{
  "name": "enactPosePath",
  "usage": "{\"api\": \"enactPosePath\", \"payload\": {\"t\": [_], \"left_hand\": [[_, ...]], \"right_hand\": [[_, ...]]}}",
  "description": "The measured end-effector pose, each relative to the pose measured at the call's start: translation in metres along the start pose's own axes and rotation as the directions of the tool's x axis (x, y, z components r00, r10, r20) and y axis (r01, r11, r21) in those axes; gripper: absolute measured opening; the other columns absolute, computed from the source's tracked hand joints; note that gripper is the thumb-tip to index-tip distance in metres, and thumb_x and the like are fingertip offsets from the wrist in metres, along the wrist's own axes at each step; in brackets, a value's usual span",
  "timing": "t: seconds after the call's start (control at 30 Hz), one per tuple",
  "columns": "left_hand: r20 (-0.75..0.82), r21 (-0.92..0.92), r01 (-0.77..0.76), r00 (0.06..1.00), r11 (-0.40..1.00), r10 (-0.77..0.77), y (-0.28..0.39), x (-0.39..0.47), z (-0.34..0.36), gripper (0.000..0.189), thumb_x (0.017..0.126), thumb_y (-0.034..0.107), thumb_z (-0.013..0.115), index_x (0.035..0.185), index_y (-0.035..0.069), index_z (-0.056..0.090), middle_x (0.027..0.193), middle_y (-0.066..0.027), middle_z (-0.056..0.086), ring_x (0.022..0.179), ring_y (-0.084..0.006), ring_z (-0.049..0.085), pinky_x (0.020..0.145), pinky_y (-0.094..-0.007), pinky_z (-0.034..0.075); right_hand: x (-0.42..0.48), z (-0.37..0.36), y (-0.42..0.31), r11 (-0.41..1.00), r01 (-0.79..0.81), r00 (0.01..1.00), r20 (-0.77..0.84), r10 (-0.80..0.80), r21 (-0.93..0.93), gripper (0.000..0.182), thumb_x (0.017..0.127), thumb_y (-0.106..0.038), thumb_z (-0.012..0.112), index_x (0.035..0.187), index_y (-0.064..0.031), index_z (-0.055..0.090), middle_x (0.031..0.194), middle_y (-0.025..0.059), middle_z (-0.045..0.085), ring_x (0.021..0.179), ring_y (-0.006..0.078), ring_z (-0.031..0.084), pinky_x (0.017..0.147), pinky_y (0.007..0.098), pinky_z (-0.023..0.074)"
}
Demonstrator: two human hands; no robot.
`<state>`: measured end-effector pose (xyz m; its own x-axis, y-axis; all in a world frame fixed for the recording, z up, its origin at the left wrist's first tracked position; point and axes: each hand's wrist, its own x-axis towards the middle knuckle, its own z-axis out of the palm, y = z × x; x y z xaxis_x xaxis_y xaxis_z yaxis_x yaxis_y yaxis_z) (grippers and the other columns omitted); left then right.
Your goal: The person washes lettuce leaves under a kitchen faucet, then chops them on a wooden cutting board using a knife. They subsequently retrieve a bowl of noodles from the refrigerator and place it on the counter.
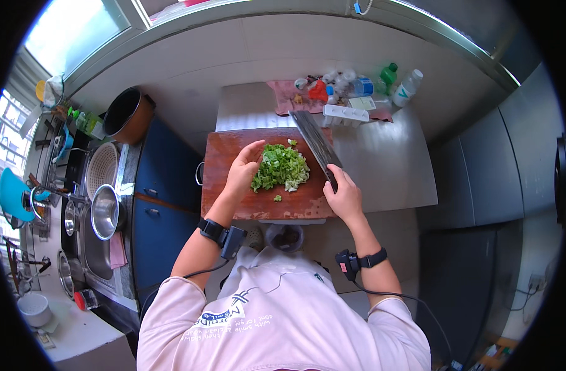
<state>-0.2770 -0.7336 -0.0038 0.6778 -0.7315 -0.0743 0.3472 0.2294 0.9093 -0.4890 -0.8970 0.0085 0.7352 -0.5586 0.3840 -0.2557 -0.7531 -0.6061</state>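
Observation:
Chopped leafy greens (pixel 280 167) lie in a heap on a reddish-brown wooden cutting board (pixel 227 199), with a small piece apart at the front and another at the back. My left hand (pixel 245 169) is at the heap's left edge, fingers apart and holding nothing. To the right of the heap, my right hand (pixel 343 192) grips the handle of a cleaver (pixel 316 141). Its wide blade is tilted over the board's right edge and points away from me.
The board rests on a metal table (pixel 385 171). Behind it are a white plastic tray (pixel 345 113), a white bottle (pixel 408 88) and a green bottle (pixel 388 74). At left, a steel bowl (pixel 105 212) and a colander (pixel 102 167) sit by the sink (pixel 95 255). A bin (pixel 285 237) stands below the board.

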Motion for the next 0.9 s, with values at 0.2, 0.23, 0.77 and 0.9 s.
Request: {"api": "enactPosePath", "payload": {"t": [0.2,0.23,0.77,0.9], "left_hand": [[0.023,0.245,-0.041,0.999,0.969,0.036,0.004,-0.004,-0.009,0.058,0.072,-0.019,0.041,0.127,-0.001,0.044,0.131,-0.0099,0.047,0.125,-0.0201,0.042,0.105,-0.0305,0.034],[0.036,0.298,-0.043,0.999,0.954,0.034,0.005,-0.006,-0.008,0.056,0.073,-0.018,0.042,0.127,-0.001,0.044,0.13,-0.0104,0.047,0.124,-0.0202,0.044,0.104,-0.0303,0.036],[-0.035,-0.727,0.018,0.997,0.686,-0.062,0.088,-0.094,-0.107,0.05,0.097,0.034,0.037,0.135,0.003,0.036,0.139,-0.0133,0.039,0.129,-0.0256,0.037,0.109,-0.0395,0.028],[-0.183,-0.768,-0.168,0.982,0.618,0.04,0.124,-0.156,-0.191,0.049,0.096,0.034,0.039,0.133,0.002,0.039,0.138,-0.0156,0.039,0.128,-0.0285,0.038,0.107,-0.0413,0.03]], "right_hand": [[0.006,0.025,0.029,0.952,0.034,0.997,0.076,-0.011,-0.305,0.037,0.074,-0.014,0.059,0.111,-0.0129,0.056,0.082,0.0114,0.056,0.073,0.0307,0.061,0.061,0.0426,0.05],[0.007,0.029,0.031,0.941,0.041,0.996,0.083,-0.014,-0.337,0.037,0.074,-0.014,0.059,0.111,-0.0128,0.056,0.081,0.011,0.056,0.072,0.0304,0.06,0.061,0.0423,0.0502],[0.01,0.038,-0.043,0.93,0.075,0.996,0.075,-0.051,-0.359,0.029,0.077,-0.008,0.061,0.105,-0.0051,0.06,0.104,0.0135,0.057,0.097,0.0316,0.053,0.083,0.0406,0.0443],[0.018,0.084,-0.129,0.948,0.226,0.97,0.138,-0.198,-0.223,0.029,0.079,-0.006,0.059,0.108,-0.0035,0.059,0.106,0.0149,0.057,0.097,0.0327,0.053,0.084,0.0409,0.043]]}}
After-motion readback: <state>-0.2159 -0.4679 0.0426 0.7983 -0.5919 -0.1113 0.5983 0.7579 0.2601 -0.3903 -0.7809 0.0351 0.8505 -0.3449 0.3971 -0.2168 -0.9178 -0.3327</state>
